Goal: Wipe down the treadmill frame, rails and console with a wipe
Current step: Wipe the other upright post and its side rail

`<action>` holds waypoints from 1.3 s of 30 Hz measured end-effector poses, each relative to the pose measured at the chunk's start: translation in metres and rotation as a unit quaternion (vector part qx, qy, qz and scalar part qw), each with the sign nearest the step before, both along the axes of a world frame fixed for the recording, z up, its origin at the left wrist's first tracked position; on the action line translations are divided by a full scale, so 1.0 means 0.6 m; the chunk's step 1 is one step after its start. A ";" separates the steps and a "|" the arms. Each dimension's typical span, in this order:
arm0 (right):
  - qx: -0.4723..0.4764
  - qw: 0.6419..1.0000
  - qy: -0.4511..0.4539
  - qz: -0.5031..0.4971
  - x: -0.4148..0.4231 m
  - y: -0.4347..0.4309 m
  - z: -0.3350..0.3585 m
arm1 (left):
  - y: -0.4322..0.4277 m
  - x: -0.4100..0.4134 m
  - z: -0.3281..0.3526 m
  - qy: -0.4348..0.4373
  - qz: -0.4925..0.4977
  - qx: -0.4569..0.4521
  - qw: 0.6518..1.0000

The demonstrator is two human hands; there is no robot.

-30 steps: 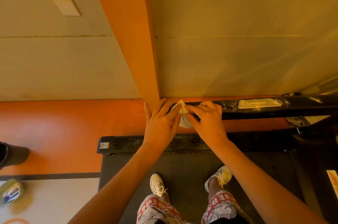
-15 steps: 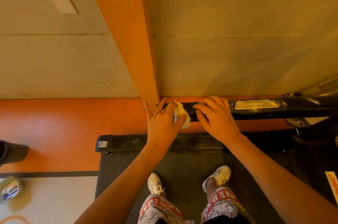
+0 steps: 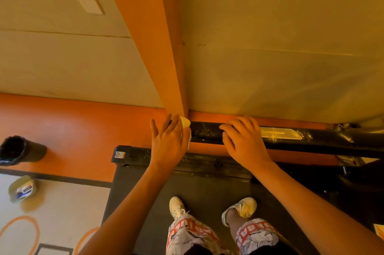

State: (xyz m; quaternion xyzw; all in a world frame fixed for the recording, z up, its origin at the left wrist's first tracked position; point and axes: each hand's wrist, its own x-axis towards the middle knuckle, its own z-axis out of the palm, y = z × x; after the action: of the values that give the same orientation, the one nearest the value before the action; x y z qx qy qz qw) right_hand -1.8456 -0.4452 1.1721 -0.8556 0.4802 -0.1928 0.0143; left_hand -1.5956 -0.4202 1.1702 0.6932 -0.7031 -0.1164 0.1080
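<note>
Person's standing on the belt (image 3: 207, 190). Judging by the specks all over the frame strip (image 3: 207, 164) just ahead of the shoes (image 3: 176, 207) and on the rail (image 3: 207, 132) past it, I'd say the wiping has barely begun here, and the console's out of view. The left hand (image 3: 168, 142) has the wipe (image 3: 185, 122) clamped at its thumb side, fingers spread, right at the rail's left end by the wall (image 3: 270, 46), while the right hand (image 3: 243, 142) curls over the rail nearby. A second ago both hands pinched the wipe together; now the right one has let go and moved along the rail.
</note>
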 end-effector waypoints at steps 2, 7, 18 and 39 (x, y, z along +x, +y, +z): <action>-0.011 1.000 0.009 -0.004 -0.015 -0.012 0.001 | -0.007 0.002 -0.001 -0.021 -0.008 -0.007 1.000; -0.024 0.998 0.049 -0.036 -0.012 -0.024 -0.008 | -0.028 0.008 -0.003 0.019 0.001 0.001 1.000; -0.040 0.993 0.091 -0.063 0.000 -0.022 -0.014 | -0.042 0.021 -0.009 0.092 -0.051 0.032 0.994; -0.088 0.990 0.095 -0.060 -0.001 -0.024 -0.025 | -0.067 0.049 -0.014 0.038 -0.146 0.043 0.988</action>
State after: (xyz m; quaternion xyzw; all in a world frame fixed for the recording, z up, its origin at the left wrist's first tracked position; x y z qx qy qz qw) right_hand -1.8465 -0.4594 1.1571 -0.8375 0.5111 -0.1530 -0.1184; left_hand -1.5664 -0.4607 1.1615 0.5826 -0.7863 -0.1868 0.0864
